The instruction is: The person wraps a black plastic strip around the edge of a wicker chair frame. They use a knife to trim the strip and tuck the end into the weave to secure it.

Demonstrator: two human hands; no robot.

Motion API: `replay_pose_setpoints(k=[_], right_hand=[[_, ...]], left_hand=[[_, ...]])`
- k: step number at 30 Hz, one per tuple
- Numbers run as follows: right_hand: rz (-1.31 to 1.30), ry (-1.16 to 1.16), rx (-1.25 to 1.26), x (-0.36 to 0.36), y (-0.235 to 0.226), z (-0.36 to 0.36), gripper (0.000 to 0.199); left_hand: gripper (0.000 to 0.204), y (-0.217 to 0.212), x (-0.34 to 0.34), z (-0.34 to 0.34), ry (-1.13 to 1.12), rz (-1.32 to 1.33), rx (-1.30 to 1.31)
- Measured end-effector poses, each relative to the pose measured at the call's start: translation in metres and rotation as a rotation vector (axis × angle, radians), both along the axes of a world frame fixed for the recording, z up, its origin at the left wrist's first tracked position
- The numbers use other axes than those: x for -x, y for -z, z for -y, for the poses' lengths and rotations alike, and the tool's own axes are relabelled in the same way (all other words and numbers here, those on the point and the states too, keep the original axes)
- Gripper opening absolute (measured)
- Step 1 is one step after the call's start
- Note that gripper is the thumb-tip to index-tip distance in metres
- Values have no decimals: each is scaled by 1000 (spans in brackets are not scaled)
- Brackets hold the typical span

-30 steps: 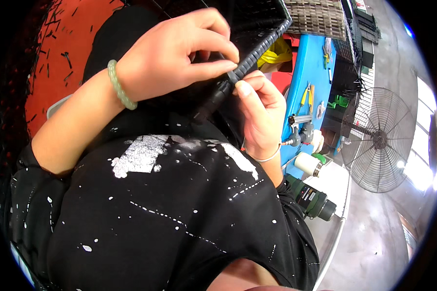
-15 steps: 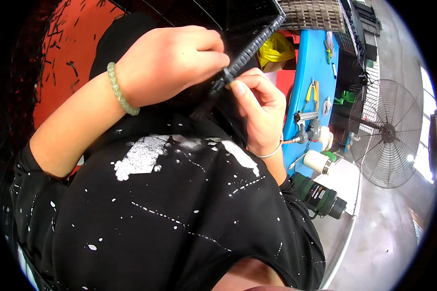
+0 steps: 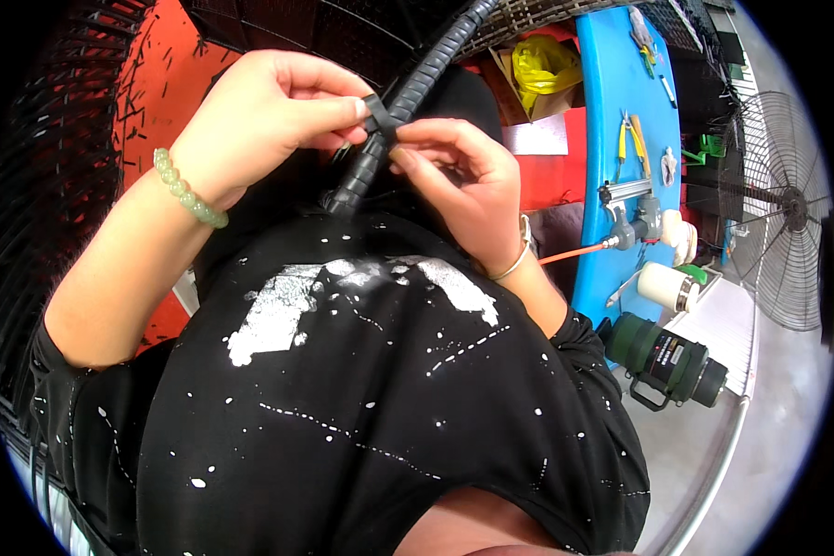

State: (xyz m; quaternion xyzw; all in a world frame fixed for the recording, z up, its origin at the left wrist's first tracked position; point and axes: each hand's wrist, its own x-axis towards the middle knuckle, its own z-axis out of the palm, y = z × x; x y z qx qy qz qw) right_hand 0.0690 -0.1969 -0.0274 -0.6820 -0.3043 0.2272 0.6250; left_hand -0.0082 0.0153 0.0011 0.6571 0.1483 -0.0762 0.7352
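The person's left hand [image 3: 273, 116] pinches a flat, black, plastic-looking strip [image 3: 378, 112] at its fingertips, against a round, black, strip-wrapped bar [image 3: 432, 69]; the right hand [image 3: 471, 181] touches the bar's right side, its grip impossible to tell, a smooth blue table [image 3: 607, 88] farther right

We are in a workshop. To our right, yellow-handled pliers [image 3: 623, 146] lie on a blue workbench [image 3: 607, 88], with a large wire-caged fan [image 3: 792, 209] and grey floor [image 3: 788, 380] beyond. To our left, short black strip offcuts [image 3: 165, 91] litter a red surface [image 3: 162, 46]; at the top, near the workbench, we see woven wicker panelling [image 3: 528, 20].
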Motion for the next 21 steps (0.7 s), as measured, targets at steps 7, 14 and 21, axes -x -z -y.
replay_pose_setpoints(k=[7, 14, 21], right_hand=[[-20, -73, -14, -2, 3, 3, 18], [-19, -37, -52, -1, 7, -1, 13], [-90, -86, -80, -2, 10, 2, 11]], left_hand=[[24, 5, 13, 11, -127, -85, 78], [23, 4, 19, 20, -181, -32, -9], [20, 6, 23, 20, -156, 32, -28]])
